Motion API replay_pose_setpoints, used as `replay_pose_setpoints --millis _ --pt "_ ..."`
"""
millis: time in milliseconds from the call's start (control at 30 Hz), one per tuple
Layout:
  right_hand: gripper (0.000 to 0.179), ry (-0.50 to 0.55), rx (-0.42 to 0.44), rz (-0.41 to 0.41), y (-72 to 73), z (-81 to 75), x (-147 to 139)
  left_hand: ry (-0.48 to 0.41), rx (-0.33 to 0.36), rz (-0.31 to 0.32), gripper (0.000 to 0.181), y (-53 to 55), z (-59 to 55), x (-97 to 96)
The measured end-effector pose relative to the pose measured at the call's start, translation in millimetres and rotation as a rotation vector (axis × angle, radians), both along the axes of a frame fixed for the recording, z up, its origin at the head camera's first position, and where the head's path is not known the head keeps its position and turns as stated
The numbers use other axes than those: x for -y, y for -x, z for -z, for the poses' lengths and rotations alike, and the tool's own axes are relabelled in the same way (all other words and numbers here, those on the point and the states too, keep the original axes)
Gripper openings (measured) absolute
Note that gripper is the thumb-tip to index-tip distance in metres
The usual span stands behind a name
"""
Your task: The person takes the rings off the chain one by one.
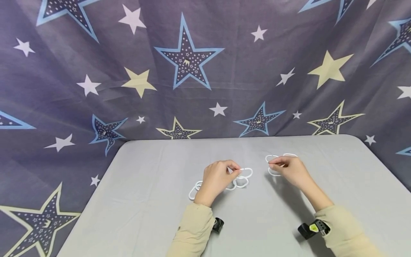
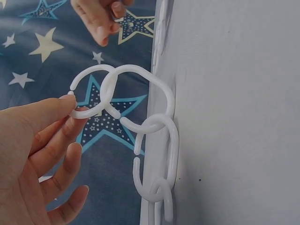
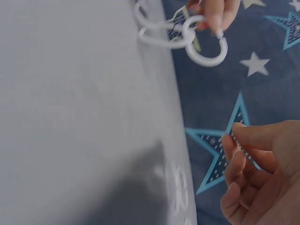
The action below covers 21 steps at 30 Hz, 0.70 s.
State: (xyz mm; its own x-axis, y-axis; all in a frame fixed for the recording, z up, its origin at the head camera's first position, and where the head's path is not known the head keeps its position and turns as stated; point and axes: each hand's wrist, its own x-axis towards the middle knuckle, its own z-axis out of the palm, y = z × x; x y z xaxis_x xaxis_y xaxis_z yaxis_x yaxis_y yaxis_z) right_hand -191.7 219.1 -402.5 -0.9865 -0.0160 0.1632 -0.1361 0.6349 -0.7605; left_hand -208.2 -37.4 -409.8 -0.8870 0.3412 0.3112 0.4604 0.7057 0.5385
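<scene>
Thumb and forefinger of my left hand pinch the end link of a chain of white plastic C-shaped links. Linked pieces hang down from it, and the tail lies on the table beyond the wrist in the head view. My right hand hovers over loose white links at the right. Its fingers are loosely bent, thumb near forefinger, and nothing shows between them in the right wrist view. The loose links lie on the table below that hand, partly hidden by it in the head view.
A light grey cloth covers the table. Behind it hangs a dark curtain printed with stars. Each wrist wears a small black camera over a beige sleeve.
</scene>
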Motion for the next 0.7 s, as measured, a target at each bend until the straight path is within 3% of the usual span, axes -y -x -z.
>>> replay_pose_setpoints --millis 300,700 --pt "0.017 0.046 0.001 -0.031 -10.3 0.2 32 0.005 -0.020 -0.015 0.007 0.5 -1.1 -0.3" --pt "0.015 0.133 0.021 -0.026 -12.4 -1.2 62 0.015 -0.048 -0.034 0.006 2.1 0.2 0.6"
